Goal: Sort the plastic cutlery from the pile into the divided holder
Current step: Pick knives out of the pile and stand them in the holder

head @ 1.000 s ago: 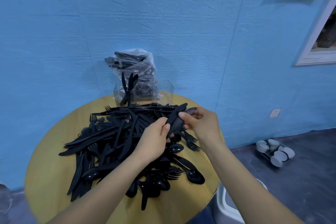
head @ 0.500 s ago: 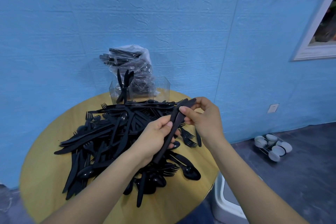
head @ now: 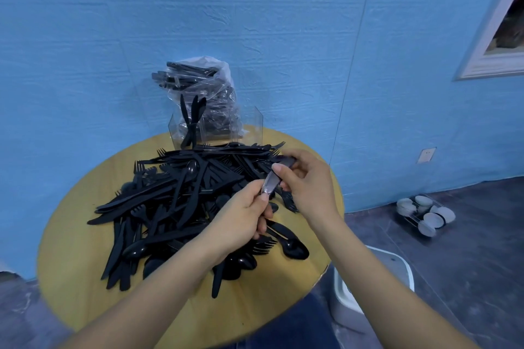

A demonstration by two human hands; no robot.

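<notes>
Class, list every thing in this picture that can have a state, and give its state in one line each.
Left hand: pinches the lower end of the held utensil.
Right hand: pinches its upper end.
Held utensil: lifted above the pile, tilted, blurred.
Cutlery pile: heaped unsorted on the round table.
Divided holder: upright, a few pieces standing in its left compartment.
Plastic bag: behind the holder, filled with cutlery.

You have a round wooden table [head: 73,249] against the blue wall. A pile of black plastic cutlery [head: 181,201] covers its middle; the clear divided holder [head: 215,129] and a cutlery-filled plastic bag [head: 204,85] stand at its far edge.
</notes>
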